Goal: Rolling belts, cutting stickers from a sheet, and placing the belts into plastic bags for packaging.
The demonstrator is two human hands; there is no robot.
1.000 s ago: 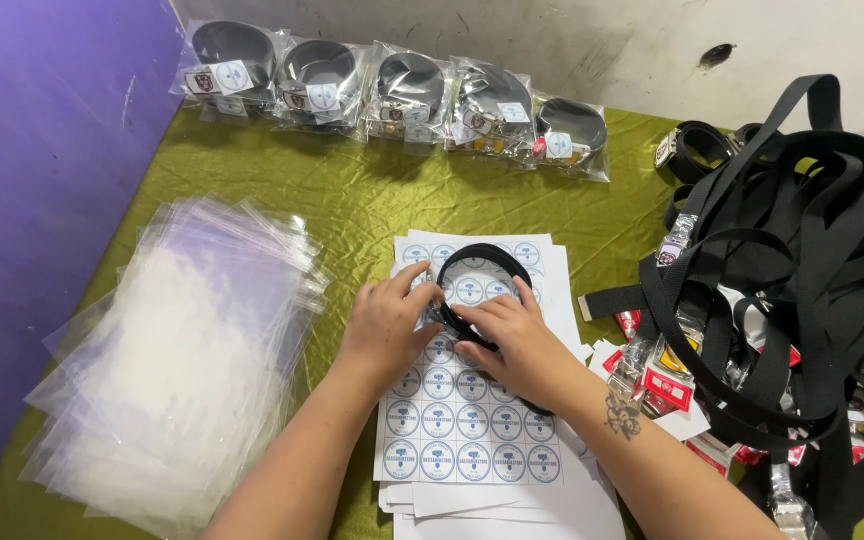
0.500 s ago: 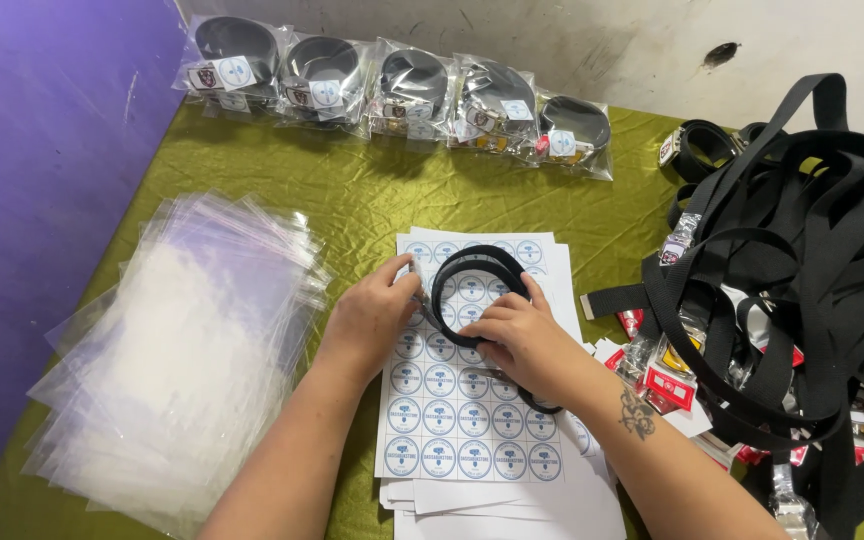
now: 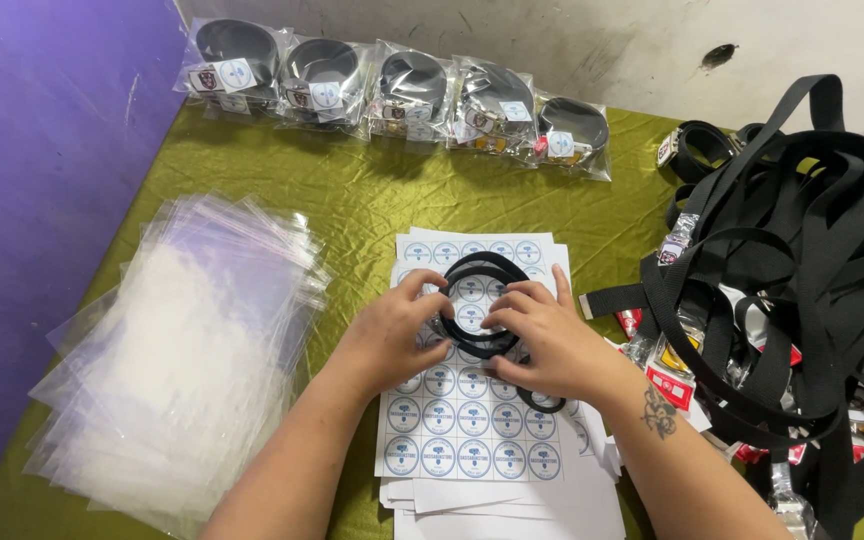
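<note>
Here, at frame centre, the left hand point(image 3: 387, 335) and right hand point(image 3: 542, 340) both clasp a coiled black belt point(image 3: 477, 305) — fingers curled around it — over a sticker sheet point(image 3: 467, 420).

Table in green cloth point(image 3: 372, 205), clear bags point(image 3: 182, 350), sticker sheets point(image 3: 472, 440), black belts point(image 3: 802, 250)

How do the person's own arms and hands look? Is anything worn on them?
Both forearms are bare, with no sleeves in view. The left hand and the right hand wear no gloves, and no rings or watch can be seen. A small dark tattoo marks the right forearm near the wrist.
</note>
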